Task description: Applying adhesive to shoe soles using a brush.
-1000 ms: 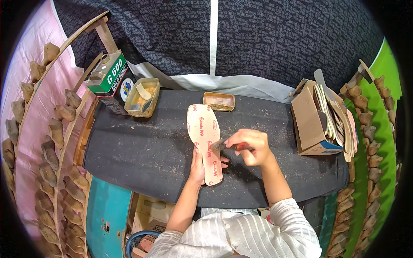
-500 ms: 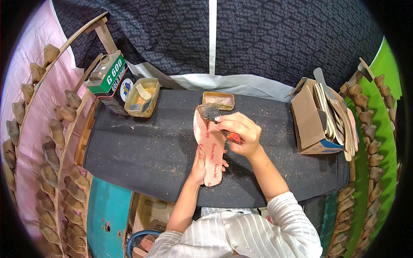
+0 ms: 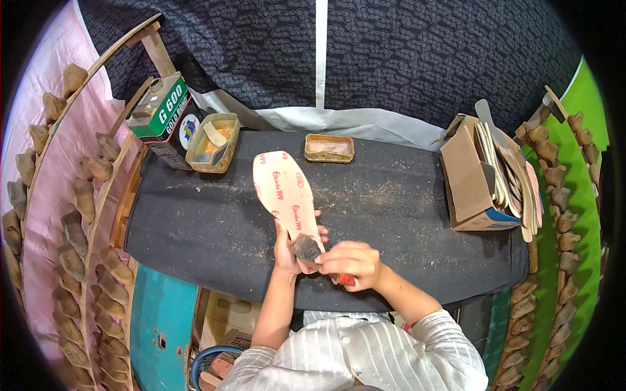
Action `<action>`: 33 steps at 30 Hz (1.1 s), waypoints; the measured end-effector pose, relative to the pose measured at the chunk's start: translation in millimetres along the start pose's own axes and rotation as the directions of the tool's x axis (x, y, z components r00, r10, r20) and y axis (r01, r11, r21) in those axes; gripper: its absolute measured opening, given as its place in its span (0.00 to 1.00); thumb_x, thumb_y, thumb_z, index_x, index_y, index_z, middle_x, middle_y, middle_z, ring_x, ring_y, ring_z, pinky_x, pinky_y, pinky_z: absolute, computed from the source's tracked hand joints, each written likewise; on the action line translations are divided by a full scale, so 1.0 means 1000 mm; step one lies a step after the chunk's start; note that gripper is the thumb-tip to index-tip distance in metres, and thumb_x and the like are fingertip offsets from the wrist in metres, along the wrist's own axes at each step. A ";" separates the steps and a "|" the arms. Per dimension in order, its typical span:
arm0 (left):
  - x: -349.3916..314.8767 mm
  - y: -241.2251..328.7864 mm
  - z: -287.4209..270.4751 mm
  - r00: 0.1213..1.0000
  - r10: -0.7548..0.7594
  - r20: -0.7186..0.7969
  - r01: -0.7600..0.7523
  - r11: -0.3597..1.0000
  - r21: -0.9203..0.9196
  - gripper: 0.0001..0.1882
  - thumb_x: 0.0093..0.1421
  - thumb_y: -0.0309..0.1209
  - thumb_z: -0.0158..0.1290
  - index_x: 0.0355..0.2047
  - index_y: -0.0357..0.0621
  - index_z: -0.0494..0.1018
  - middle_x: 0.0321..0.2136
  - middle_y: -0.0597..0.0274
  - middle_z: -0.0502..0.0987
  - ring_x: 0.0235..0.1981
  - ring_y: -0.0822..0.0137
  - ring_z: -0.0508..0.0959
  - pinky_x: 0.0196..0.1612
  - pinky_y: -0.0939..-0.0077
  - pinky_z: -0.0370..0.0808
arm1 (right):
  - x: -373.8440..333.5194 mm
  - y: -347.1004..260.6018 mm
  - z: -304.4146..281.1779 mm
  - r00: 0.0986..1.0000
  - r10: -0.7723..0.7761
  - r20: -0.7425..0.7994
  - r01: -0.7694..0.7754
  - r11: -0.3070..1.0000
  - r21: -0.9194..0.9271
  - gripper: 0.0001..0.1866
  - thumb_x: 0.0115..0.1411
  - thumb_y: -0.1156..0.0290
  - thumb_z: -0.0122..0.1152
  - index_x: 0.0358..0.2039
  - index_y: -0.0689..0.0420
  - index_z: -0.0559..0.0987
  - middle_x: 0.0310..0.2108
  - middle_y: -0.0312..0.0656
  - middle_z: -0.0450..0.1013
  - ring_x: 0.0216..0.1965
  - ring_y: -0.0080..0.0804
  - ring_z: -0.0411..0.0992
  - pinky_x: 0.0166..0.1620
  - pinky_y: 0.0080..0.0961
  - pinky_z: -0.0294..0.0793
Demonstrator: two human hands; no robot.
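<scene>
My left hand [image 3: 285, 253] is closed around the heel end of a pale insole [image 3: 282, 182] with red printing, its wide toe end pointing away from me. Some left fingers show past the insole's right edge. In my right hand [image 3: 357, 263] is a brush with a dark, worn head [image 3: 305, 249] and a red-patterned handle. The brush head lies against the printed face near the heel, covering part of it. Beyond the insole, a shallow rectangular tray [image 3: 329, 156] with a crusted rim sits on the dark table cloth [image 3: 391, 195].
At the back left stand a green and black metal can [image 3: 156, 124] and a yellowish tub [image 3: 228, 153] with scraps. To the right, a cardboard box [image 3: 466, 176] holds many insoles. Racks of shoe lasts [image 3: 78, 231] flank both sides. Light shavings dot the cloth.
The brush has moved from the toe end down to the heel end. The insole has tilted and shifted left, and my right hand has come nearer to me.
</scene>
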State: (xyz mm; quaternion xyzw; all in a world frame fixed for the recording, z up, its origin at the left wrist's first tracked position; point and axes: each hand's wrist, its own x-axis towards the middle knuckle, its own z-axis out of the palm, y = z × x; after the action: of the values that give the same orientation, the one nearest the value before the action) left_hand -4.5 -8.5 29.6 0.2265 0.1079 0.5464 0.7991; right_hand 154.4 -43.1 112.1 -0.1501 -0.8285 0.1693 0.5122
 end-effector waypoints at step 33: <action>0.000 -0.003 0.011 0.966 0.250 -0.059 -0.233 0.950 0.209 0.42 0.60 0.63 0.23 0.61 0.42 0.50 0.53 0.49 0.64 0.39 0.54 0.76 0.40 0.57 0.76 | 0.007 0.169 -0.052 0.815 0.501 -0.292 -0.566 0.796 -0.215 0.15 0.52 0.89 0.51 0.39 0.60 0.75 0.38 0.43 0.73 0.37 0.31 0.75 0.42 0.22 0.74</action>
State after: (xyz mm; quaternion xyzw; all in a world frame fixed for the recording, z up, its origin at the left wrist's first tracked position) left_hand 2.9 -11.8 37.3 0.2939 0.1678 0.6356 0.6939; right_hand 210.5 118.0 66.2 -0.4705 -0.7054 0.1659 0.5036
